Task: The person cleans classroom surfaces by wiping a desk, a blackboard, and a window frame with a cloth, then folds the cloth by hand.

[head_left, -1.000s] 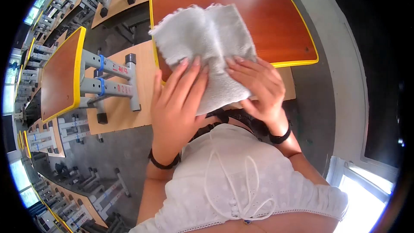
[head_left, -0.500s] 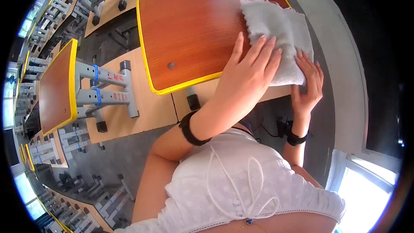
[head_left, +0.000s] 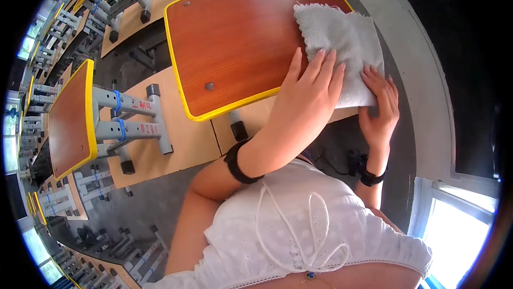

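A grey cloth with a frayed edge lies over the right end of a reddish-brown board with a yellow rim. My left hand rests on the cloth's lower left part, its fingers stretched out and apart. At the cloth's lower right edge is my right hand, fingers extended over the fabric and thumb at its lower border. The board's right edge is partly hidden under the cloth.
On the left, an upturned stool with grey metal legs rests on a light wooden desk. More desks and upturned stools stand farther left. A pale wall ledge runs along the right, with a bright window below.
The cloth and both my hands have moved from the board's middle to its right end, mostly in the first half second. Since then they have barely shifted.
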The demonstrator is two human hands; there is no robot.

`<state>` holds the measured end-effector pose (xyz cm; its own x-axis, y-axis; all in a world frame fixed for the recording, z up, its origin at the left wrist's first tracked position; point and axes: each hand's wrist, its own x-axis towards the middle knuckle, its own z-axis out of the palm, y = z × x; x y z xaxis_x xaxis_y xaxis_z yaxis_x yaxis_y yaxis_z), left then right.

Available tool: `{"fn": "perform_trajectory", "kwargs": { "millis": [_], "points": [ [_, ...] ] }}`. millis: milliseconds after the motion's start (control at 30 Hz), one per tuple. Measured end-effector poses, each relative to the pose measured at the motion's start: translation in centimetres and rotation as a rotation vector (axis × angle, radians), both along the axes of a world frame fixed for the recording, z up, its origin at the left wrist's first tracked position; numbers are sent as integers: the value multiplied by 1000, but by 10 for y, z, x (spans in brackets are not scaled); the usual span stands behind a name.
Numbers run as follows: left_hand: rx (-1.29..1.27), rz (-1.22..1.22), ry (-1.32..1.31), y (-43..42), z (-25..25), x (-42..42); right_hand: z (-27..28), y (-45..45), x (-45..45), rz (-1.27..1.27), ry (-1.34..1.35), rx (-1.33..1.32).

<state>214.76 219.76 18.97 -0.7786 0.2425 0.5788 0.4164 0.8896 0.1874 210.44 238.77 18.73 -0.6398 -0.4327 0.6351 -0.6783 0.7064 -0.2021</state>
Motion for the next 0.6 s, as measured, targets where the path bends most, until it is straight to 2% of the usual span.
{"fn": "perform_trajectory", "kwargs": {
  "millis": [100,267,400,500,533,600],
  "points": [
    [55,-92,-80,-19,9,18,18,4,11,168,-241,-64],
    [187,-382,-342,-68,48,70,50,18,29,623,-592,30],
    [326,-465,-259,-80,52,92,53,15,29,893,-645,-73],
    [418,-370,-204,-84,48,94,49,5,24,783,-629,-75],
    [410,-350,-182,-88,45,89,58,-2,23,672,-578,-43],
    [488,-264,19,-86,46,81,61,-13,25,505,-358,-69]
  ]
}}
